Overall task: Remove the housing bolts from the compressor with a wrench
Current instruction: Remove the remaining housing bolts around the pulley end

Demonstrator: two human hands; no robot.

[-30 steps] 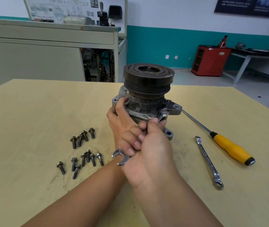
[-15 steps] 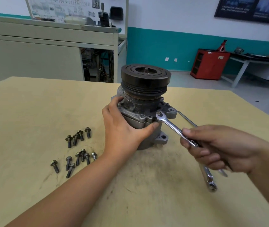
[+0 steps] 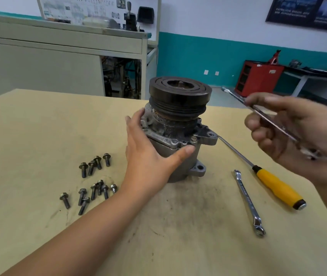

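The compressor (image 3: 180, 120) stands upright in the middle of the table, black pulley on top, grey housing below. My left hand (image 3: 148, 156) wraps its left side, thumb under the front flange just below a housing bolt (image 3: 193, 139) still seated there. My right hand (image 3: 290, 134) is raised to the right of the compressor and grips a slim silver wrench (image 3: 238, 100); the wrench is blurred, its head up and clear of the compressor. Several removed bolts (image 3: 94, 180) lie on the table to the left.
A second silver wrench (image 3: 247, 200) lies on the table right of the compressor. Beside it is a yellow-handled screwdriver (image 3: 276, 186), its shaft pointing toward the compressor. A grey cabinet (image 3: 59, 62) stands behind the table (image 3: 29, 126); a red cabinet (image 3: 258, 78) sits far right.
My right hand has lifted the wrench off the housing bolt and swung it up and to the right. My left hand stays on the compressor.
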